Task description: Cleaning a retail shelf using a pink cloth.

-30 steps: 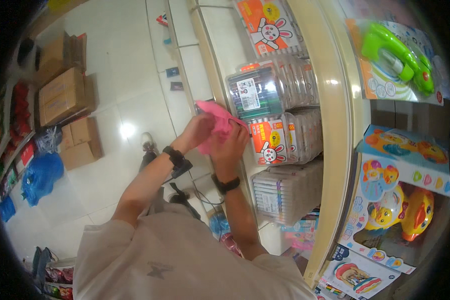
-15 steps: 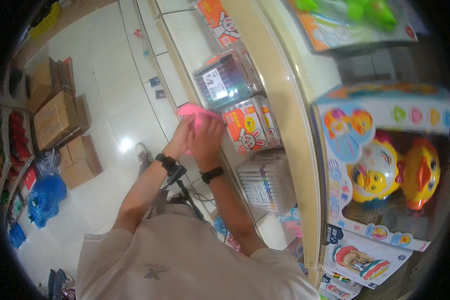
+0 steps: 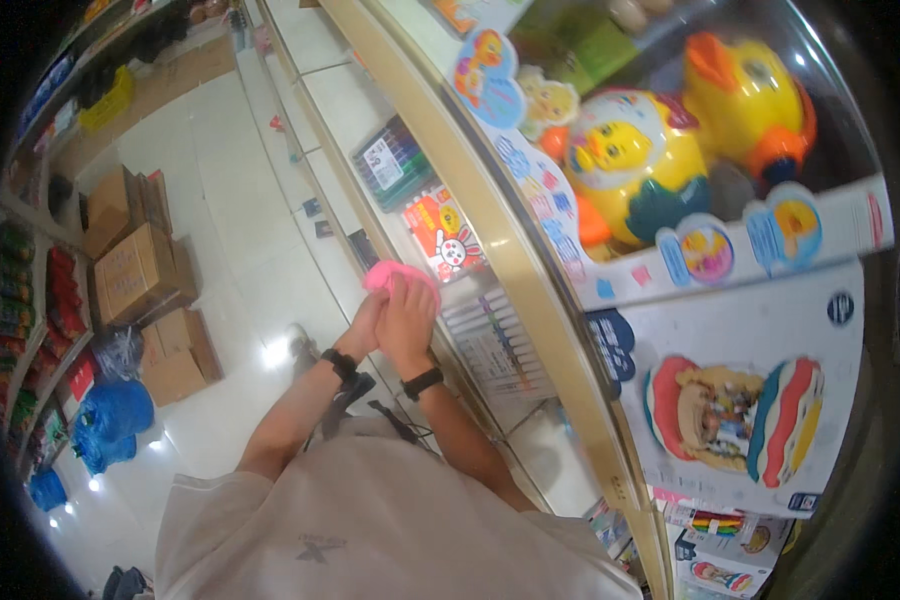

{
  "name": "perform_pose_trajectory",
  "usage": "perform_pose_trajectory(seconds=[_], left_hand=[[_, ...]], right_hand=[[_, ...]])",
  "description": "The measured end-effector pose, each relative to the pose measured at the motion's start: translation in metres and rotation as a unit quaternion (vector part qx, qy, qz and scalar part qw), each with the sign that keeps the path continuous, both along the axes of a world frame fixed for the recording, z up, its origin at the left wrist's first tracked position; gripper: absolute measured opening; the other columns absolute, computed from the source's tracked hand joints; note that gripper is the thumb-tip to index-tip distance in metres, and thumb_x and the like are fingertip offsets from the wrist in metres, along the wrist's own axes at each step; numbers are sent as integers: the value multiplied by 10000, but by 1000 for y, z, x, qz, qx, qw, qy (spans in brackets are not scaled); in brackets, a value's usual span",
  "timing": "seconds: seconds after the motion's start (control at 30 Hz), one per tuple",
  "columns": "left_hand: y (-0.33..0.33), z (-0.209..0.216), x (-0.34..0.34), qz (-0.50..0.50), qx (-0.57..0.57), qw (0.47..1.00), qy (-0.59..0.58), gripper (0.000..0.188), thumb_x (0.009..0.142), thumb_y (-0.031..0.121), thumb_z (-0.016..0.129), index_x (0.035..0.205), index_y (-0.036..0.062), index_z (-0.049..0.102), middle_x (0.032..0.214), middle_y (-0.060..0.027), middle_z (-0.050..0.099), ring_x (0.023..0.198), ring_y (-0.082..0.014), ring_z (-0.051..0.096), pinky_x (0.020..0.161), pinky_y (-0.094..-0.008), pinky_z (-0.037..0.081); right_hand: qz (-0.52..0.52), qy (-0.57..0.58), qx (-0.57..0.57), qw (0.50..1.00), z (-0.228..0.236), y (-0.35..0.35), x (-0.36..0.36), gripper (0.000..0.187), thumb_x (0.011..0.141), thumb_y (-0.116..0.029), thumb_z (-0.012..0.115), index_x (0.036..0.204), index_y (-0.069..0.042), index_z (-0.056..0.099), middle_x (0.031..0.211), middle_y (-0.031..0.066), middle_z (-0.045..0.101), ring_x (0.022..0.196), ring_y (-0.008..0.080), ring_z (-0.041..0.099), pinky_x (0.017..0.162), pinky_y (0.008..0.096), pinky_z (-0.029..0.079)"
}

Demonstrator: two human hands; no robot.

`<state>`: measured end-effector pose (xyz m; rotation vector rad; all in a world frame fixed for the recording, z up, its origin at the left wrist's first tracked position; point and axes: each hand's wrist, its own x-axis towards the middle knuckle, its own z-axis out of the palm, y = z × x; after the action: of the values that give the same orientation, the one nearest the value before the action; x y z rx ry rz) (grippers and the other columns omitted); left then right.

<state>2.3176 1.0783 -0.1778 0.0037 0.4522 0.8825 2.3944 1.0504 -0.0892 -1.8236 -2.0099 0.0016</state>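
Observation:
A bright pink cloth [image 3: 406, 272] is bunched up between my two hands, beside the edge of a lower shelf. My left hand [image 3: 366, 326] is closed on its near left side, fingers partly hidden. Pressed up against it, my right hand [image 3: 408, 322] has its fingers wrapped over the cloth. Just beyond the cloth on the shelf is an orange box with a cartoon rabbit [image 3: 444, 236]. A clear case of pens [image 3: 498, 345] lies right of my right hand, and a case of dark coloured pens [image 3: 395, 165] sits farther along.
A cream shelf edge [image 3: 515, 255] runs close along my right. Above it stand a boxed yellow duck toy [image 3: 750, 100] and a white toy box [image 3: 740, 400]. On the tiled floor to the left are cardboard boxes [image 3: 142, 275] and blue plastic bags [image 3: 112, 415].
The view has swung, so the toy boxes sit higher and the floor boxes farther right. My hands, still together on the pink cloth, have moved nearer along the shelf, beside the pen case.

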Motion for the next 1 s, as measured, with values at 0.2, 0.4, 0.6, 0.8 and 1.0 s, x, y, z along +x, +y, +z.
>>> perform_pose_trajectory(seconds=[0.2,0.4,0.6,0.8,1.0], left_hand=[[-40,-10,18,-17,-1,1000,21,327,1005,261,412,1223,53,539,1235,-100,595,1120,-226,573,990,-374,458],[-78,15,32,-42,14,999,23,369,1009,318,422,1257,67,530,1247,-80,594,1163,-226,554,1021,-388,435],[-113,-10,70,-143,58,987,-53,384,1010,337,416,1265,71,527,1254,-76,592,1176,-227,548,1029,-391,429],[-155,-35,117,-252,84,951,-156,400,1011,356,411,1272,75,525,1260,-71,590,1189,-229,541,1036,-395,423],[-183,-40,144,-340,16,932,-122,434,1015,396,381,1276,80,523,1265,-68,589,1192,-232,539,1030,-398,424]], right_hand=[[31,-9,-18,999,-5,-42,16,477,847,-132,536,1302,4,496,1191,178,530,1126,350,489,945,437,405],[24,-77,23,996,-5,-78,39,559,815,-155,543,1348,-3,465,1219,139,529,1163,295,481,991,395,401],[-23,-117,-5,993,-13,-128,69,580,803,-171,564,1358,-31,468,1198,101,530,1156,261,484,980,365,403],[-48,-80,48,994,-15,-191,110,414,785,-177,582,1178,-50,557,1162,105,531,1139,266,482,965,379,401],[-142,2,73,987,-11,-236,136,276,739,-132,591,1002,-46,592,1079,142,548,1048,318,511,876,432,435]])
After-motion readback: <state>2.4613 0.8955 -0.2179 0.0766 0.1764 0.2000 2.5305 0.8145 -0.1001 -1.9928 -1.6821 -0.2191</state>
